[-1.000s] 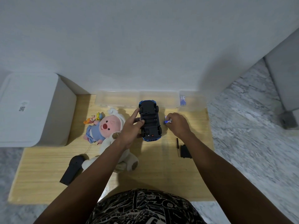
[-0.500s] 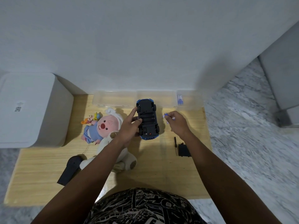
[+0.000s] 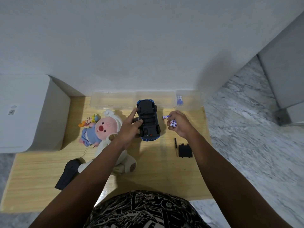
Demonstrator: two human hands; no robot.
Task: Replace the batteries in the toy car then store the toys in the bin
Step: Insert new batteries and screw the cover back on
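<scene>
A pale wooden tabletop (image 3: 156, 175) fills the lower middle of the frame, set against a plain white wall, with marbled floor at the right. Nearest the wearer, at lower left, lies a black remote-like piece (image 3: 68, 174), and just above it a white plush (image 3: 115, 155) sprawls partly under the left forearm. At centre right a black battery cover (image 3: 185, 151) and a thin dark screwdriver (image 3: 176, 143) lie side by side, probably parked there to stay within reach until the compartment is closed.

Higher, at mid-frame, the left hand (image 3: 130, 129) is clamped on the side of the toy car (image 3: 148, 120), which is turned belly-up so its open battery bay faces the camera. Just right of it, the right hand (image 3: 178, 125) is closed on batteries (image 3: 171, 120), one pinched forward toward the car, seemingly ready for loading. A pink-faced plush (image 3: 97, 130) rests left of the car.

Farthest, along the wall, sit clear plastic trays (image 3: 113, 101); the right tray (image 3: 189, 100) holds more blue-and-white cells (image 3: 179, 100). A white bin (image 3: 31, 114) stands at the left edge.
</scene>
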